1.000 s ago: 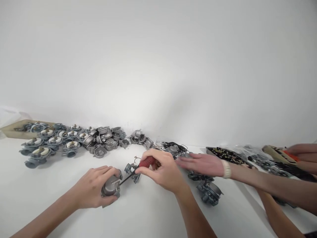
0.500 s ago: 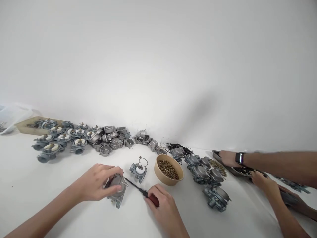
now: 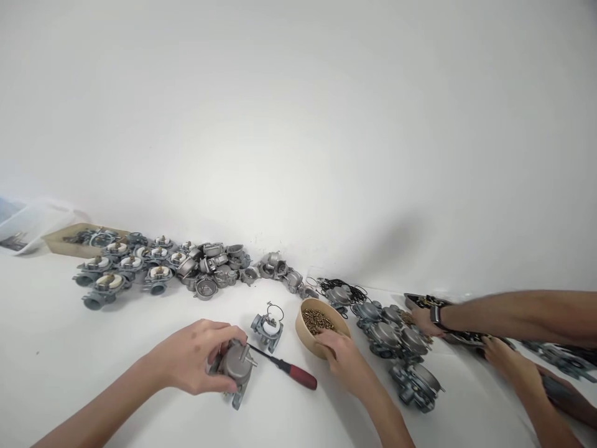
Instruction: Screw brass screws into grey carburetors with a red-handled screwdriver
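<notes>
My left hand [image 3: 193,354] is wrapped round a grey metal carburetor [image 3: 239,366] low in the middle of the view. A screwdriver [image 3: 298,374] with a red and black handle lies on the table, its tip beside that carburetor. My right hand [image 3: 342,358] reaches over the near rim of a round tan bowl [image 3: 305,333] of small brass-coloured screws [image 3: 317,321]; its fingertips are partly hidden among them. Between the bowl and my left hand stands a carburetor body [image 3: 268,330] with a white float and a thin black ring on top.
Carburetors with white floats [image 3: 109,283] and loose grey bowl covers [image 3: 206,287] sit at the left. Assembled carburetors [image 3: 385,335] and black rings [image 3: 342,287] are right of the bowl. Other people's hands [image 3: 510,361] work around a dark tray [image 3: 466,338] at far right.
My right hand has let go of the screwdriver and moved right to the bowl, which now tilts. The watch-wearing person's hand has moved from the tray towards a brass-coloured pile.
</notes>
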Motion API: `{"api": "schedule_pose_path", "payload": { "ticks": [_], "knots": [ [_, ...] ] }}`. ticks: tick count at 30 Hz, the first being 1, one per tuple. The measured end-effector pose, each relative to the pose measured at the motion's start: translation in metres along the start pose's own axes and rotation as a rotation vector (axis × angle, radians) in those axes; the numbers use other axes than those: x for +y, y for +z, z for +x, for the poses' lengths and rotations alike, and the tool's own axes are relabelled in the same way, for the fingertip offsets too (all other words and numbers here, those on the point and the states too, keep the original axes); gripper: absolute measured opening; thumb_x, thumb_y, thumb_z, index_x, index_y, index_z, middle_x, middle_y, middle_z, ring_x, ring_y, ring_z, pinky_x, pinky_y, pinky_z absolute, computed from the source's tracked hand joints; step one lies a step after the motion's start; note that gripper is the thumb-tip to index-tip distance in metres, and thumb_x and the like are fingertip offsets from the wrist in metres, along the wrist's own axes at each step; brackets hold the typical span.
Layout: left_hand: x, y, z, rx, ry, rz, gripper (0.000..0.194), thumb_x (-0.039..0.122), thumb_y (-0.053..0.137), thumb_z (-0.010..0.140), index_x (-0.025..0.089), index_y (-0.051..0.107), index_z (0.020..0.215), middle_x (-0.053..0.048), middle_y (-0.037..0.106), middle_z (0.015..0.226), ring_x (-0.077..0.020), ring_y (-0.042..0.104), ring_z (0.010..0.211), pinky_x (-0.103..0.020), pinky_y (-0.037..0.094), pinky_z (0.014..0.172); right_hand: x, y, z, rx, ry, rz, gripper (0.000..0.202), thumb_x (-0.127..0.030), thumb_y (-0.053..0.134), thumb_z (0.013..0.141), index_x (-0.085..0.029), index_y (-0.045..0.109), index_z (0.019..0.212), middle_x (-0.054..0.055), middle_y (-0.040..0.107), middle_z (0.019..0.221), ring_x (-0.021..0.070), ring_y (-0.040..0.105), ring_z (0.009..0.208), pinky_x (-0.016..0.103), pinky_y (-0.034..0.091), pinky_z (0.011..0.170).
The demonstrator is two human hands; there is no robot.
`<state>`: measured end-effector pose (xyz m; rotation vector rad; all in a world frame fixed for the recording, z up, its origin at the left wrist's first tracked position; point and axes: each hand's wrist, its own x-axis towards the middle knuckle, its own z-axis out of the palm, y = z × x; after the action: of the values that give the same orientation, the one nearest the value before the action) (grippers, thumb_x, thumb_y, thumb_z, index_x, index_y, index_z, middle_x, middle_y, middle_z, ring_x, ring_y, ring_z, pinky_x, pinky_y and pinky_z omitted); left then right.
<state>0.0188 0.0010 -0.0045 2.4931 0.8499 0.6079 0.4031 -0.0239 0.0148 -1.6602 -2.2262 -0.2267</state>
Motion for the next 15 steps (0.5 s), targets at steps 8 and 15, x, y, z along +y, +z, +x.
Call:
{"api": "schedule_pose_path", "payload": {
  "ticks": [8, 15],
  "knots": [
    [-0.004, -0.002, -0.004, -0.053, 0.007, -0.017, 0.072, 0.049, 0.090, 0.070, 0.034, 0.058, 0.134, -0.005, 0.071, 0.118, -0.0289, 0.068, 0.095, -0.037, 0.054, 0.084, -0.010, 0.021, 0.041, -0.165, -0.193, 0.171, 0.034, -0.012, 0.043, 0.098, -0.019, 0.074, 0.086, 0.006, 0.076, 0.090, 0.0196, 0.066, 0.084, 0.031, 0.051, 0.080],
    [-0.008, 0.004, -0.004, -0.070, -0.018, -0.001, 0.080, 0.036, 0.091, 0.070, 0.038, 0.051, 0.138, -0.005, 0.065, 0.130, -0.0243, 0.068, 0.089, -0.036, 0.055, 0.084, -0.026, 0.038, 0.081, -0.056, -0.176, 0.313, 0.026, -0.017, 0.054, 0.097, -0.018, 0.080, 0.103, 0.009, 0.078, 0.107, 0.0210, 0.070, 0.098, 0.037, 0.055, 0.092]
  ]
}}
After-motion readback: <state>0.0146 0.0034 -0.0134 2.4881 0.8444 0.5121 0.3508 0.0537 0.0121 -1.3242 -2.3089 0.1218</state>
